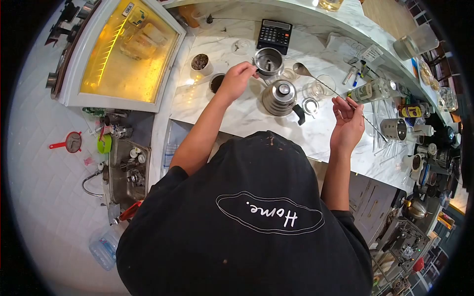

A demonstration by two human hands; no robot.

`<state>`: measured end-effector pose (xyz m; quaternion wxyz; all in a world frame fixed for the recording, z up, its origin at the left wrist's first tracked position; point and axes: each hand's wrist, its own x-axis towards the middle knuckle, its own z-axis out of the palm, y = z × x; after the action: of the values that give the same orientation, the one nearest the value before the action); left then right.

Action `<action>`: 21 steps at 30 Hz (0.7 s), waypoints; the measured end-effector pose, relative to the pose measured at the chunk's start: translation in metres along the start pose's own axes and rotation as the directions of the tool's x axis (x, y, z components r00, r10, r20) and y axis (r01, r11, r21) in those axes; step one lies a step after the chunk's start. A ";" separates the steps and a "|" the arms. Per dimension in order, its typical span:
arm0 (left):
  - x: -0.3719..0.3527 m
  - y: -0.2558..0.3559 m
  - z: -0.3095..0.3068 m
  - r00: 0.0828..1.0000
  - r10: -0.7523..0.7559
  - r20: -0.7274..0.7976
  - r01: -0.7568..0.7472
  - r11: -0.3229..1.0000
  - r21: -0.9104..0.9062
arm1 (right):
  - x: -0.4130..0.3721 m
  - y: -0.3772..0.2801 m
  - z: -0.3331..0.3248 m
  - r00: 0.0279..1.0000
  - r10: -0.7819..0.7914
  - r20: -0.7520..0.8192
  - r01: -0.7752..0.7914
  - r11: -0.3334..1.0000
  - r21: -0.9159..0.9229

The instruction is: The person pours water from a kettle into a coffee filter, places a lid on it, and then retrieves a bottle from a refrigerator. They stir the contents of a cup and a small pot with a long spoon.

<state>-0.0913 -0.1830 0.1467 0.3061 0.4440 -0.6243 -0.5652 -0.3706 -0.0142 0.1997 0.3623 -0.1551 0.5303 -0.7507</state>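
My left hand [237,80] is closed, with its fingers pinching the side of a small round metal cup [269,60]; something dark shows inside the cup. In my right hand [348,121] is a long bar spoon [323,85] with a twisted stem, its bowl pointing left toward the cup. Between my hands stands a steel gooseneck kettle [277,98] with a black handle. Just right of the kettle are a clear glass [326,85] and a round metal-rimmed lid [310,106]. A dark-filled cup [216,83] sits beside my left wrist.
A black calculator [274,35] lies behind the metal cup. At the left stand a paper cup with dark contents [200,62] and a lit glass-door cabinet [131,49]. Bottles [368,92], straws and a perforated metal holder [394,129] crowd the right. A sink [126,172] is at lower left.
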 end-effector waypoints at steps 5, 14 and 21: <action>0.041 -0.006 0.045 0.994 -0.058 0.089 0.053 0.997 0.050 | 0.020 -0.007 -0.034 1.000 0.022 -0.001 -0.022 1.000 -0.004; 0.073 -0.026 0.069 0.984 -0.138 0.116 0.133 0.990 0.049 | 0.042 -0.010 -0.065 0.996 0.090 -0.009 -0.090 0.996 -0.022; 0.081 -0.039 0.065 0.973 -0.200 0.116 0.186 0.975 0.118 | 0.051 -0.010 -0.071 0.993 0.117 0.004 -0.117 0.993 -0.021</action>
<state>-0.1740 -0.2266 0.0873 0.1852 0.4812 -0.6256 -0.5855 -0.4533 0.0001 0.1733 0.4052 -0.1294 0.5455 -0.7222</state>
